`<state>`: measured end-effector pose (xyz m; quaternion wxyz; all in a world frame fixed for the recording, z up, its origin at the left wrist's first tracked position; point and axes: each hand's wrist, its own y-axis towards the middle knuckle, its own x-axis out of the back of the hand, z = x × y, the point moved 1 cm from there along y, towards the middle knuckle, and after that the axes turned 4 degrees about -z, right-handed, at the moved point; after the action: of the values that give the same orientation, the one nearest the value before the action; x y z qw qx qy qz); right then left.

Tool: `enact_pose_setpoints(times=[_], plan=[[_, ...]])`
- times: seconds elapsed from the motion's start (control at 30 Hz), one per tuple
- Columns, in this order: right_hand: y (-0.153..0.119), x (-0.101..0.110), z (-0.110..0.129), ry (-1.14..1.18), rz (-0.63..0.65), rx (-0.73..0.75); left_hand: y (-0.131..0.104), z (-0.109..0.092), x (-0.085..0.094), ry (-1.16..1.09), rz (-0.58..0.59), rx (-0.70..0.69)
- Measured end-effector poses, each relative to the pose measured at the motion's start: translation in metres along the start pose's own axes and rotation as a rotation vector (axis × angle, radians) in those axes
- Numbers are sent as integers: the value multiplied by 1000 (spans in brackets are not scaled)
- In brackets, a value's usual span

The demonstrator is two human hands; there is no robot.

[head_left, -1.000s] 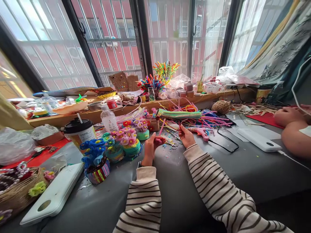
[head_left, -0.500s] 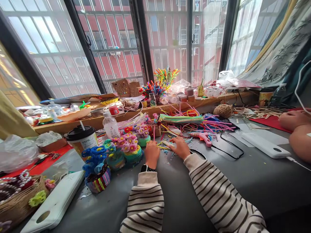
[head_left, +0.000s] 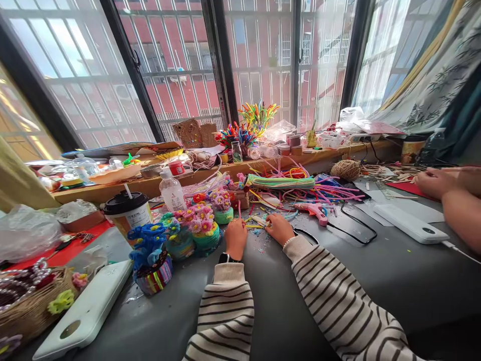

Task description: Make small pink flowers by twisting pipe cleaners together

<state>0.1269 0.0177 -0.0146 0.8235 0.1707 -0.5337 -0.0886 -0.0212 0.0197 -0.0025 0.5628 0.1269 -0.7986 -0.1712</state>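
My left hand [head_left: 236, 237] is closed, with a pink pipe cleaner [head_left: 239, 208] standing upright from its fingers. My right hand [head_left: 280, 229] lies low over the table, its fingers curled at the end of a pale, narrow object [head_left: 258, 220] whose kind I cannot make out. Coloured scraps of fuzz [head_left: 259, 241] are scattered between the hands. Left of my left hand stand turquoise-wrapped pots [head_left: 207, 239] topped with pink pipe-cleaner flowers [head_left: 201, 220]. A pink glue gun [head_left: 313, 213] lies beyond my right hand.
Bundled pipe cleaners [head_left: 281, 181] lie ahead, near a twine ball [head_left: 344, 170]. A lidded cup [head_left: 130, 213], a water bottle [head_left: 173, 193] and a blue flower pot [head_left: 152, 273] stand left. White power banks [head_left: 409, 224] flank the workspace. Another person's hands [head_left: 438, 183] are at far right.
My right hand's fingers have drawn in slightly, toward the right, along the pale object. My left hand keeps the pink pipe cleaner. The other person's hands have moved left.
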Motion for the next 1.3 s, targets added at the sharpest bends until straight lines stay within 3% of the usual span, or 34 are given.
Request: enact_pose_setpoints(times=[0.23,0.37,0.47,0.53,0.6,0.7,0.77,1.3], plan=[[3,0,-6,-17,-24,-118,-8,0,6,-175,-34,65],[5,4,-8,73,-216,-169,-12,-2,12,-230,-161,58],[5,7,-5,277,-330,-197,-14,-2,14,-278,-262,29],[5,7,0,489,-251,-174,-14,-3,15,-311,-326,15],[5,3,7,760,-96,-155,-15,-5,16,-360,-357,-22],[4,-4,15,1106,39,-183,-15,-8,14,-450,-327,-115],[5,-8,16,1234,45,-224,-15,-10,12,-482,-287,-161],[3,-9,17,1306,21,-266,-13,-9,6,-399,-203,-166]])
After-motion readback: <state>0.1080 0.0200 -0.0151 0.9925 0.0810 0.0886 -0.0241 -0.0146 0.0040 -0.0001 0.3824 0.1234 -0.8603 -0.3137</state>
